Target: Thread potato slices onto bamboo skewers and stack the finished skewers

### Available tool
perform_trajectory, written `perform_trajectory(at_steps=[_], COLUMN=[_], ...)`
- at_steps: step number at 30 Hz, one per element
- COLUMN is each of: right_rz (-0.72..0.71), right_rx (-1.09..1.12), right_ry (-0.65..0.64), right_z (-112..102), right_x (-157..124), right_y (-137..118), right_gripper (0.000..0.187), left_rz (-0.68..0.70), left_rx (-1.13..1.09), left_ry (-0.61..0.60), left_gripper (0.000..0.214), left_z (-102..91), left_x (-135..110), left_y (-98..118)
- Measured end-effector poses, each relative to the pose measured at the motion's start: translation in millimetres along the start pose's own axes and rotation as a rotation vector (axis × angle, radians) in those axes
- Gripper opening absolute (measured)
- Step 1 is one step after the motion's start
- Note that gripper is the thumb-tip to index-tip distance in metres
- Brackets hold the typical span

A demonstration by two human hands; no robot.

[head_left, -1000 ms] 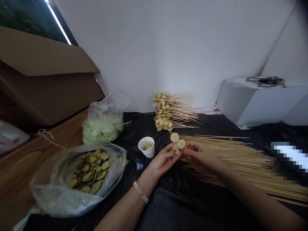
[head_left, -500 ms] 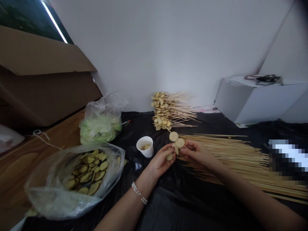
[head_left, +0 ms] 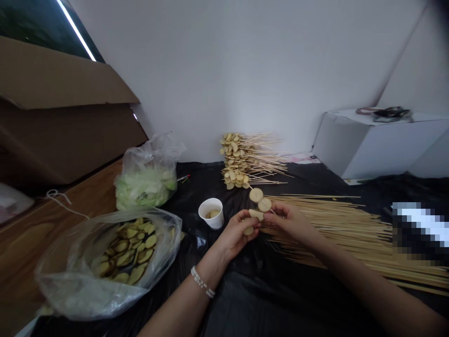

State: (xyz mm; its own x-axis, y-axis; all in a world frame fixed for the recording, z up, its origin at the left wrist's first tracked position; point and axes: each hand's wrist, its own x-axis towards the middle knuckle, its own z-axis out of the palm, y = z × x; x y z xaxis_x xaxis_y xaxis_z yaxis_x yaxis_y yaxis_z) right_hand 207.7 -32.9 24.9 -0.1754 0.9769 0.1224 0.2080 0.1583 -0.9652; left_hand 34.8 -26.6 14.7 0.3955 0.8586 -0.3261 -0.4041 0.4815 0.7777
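Note:
My left hand (head_left: 242,234) is closed on potato slices: one pale slice (head_left: 256,214) is pinched at its fingertips, and another (head_left: 248,230) sits lower in the fingers. In my right hand (head_left: 289,222) is a thin wooden skewer (head_left: 272,211), gripped between thumb and fingers. Two round potato slices (head_left: 256,194) are threaded on this skewer, whose tip points up and left. Both hands meet over the near end of a wide spread of bare skewers (head_left: 336,224). A white paper cup (head_left: 211,214) with a few slices inside stands left of my left hand.
An open plastic bag (head_left: 154,285) of potato slices lies at the left, with a bag of pale green vegetable (head_left: 145,187) behind it. Finished potato skewers (head_left: 236,159) are piled by the wall. A cardboard box (head_left: 70,135) and a white box (head_left: 379,145) flank the black-covered surface.
The pinched slice has turned from upright to nearly level at my left fingertips. The skewer with its two slices has shifted slightly right, and my right fingers are closer to the pinched slice.

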Motion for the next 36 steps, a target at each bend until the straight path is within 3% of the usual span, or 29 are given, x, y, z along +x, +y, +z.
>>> perform_trajectory(at_steps=[5,10,19,24,29,36], right_rz=[-0.021,0.062,0.201,0.185,0.188,0.118], right_rx=[-0.035,-0.034,-0.109,-0.119,-0.210,-0.423], right_ry=[-0.019,-0.061,-0.303,-0.360,-0.405,-0.437], right_z=[-2,-11,-40,-51,-58,-72], right_x=[2,1,-1,0,-2,-8], right_y=[4,1,-13,-10,-9,-26], right_gripper=[0.024,0.034,0.035,0.036,0.038,0.036], left_rz=[0.033,0.046,0.058,0.034,0.028,0.017], left_rx=[0.120,0.018,-0.228,-0.338,-0.354,-0.355], left_ry=[-0.001,0.031,0.128,0.203,0.160,0.112], left_gripper=[0.035,0.026,0.009,0.011,0.010,0.009], left_z=[0.6,-6.3,-12.8,-15.4,-16.4,-16.4], left_x=[-2,4,11,13,15,16], left_y=[-1,2,9,9,6,0])
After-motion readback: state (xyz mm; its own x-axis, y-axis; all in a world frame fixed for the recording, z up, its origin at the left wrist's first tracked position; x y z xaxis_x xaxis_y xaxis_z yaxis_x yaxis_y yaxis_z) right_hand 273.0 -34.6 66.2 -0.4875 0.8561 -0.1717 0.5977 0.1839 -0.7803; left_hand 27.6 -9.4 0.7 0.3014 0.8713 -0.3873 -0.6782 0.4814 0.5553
